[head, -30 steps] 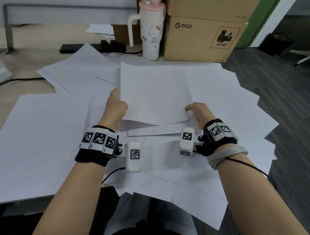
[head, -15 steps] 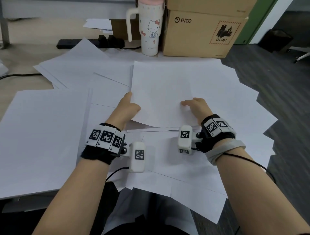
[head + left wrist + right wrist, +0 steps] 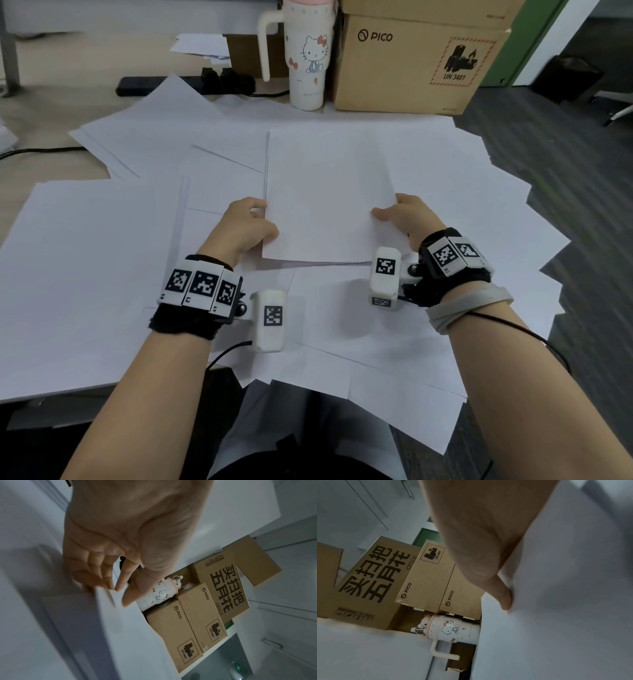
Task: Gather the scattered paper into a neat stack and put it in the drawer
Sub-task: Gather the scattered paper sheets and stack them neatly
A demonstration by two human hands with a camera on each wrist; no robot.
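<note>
Head view. We hold a small stack of paper (image 3: pixel 329 198) between both hands, near the middle of the desk (image 3: pixel 44 123). A second ago the top sheet lay skewed, its far edge swung left; now its long edges run straight away from us, squared to the sheets beneath. The left hand (image 3: pixel 245 228) has shifted from the sheet's side to its near-left corner, fingers curled against the edge; the right hand (image 3: pixel 406 217) clamps the near-right edge, thumb on top. We judge that aligning is under way but gathering has barely begun: loose sheets (image 3: pixel 85 260) lie fanned across the desk on every side. No drawer is in view.

Left wrist view. Here we see what the head view hides: the left hand's (image 3: pixel 123 536) fingertips (image 3: pixel 109 584) press the edge of the stack (image 3: pixel 109 615), thumb on the upper face. The stack is only a few sheets thick. Beyond stand a Hello Kitty tumbler (image 3: pixel 157 595) and PICO cartons (image 3: pixel 187 622).

Right wrist view. The right hand's (image 3: pixel 481 540) thumb (image 3: pixel 504 597) lies flat on the top sheet (image 3: pixel 565 601); the fingers are hidden underneath. Blur suggests motion.
</note>
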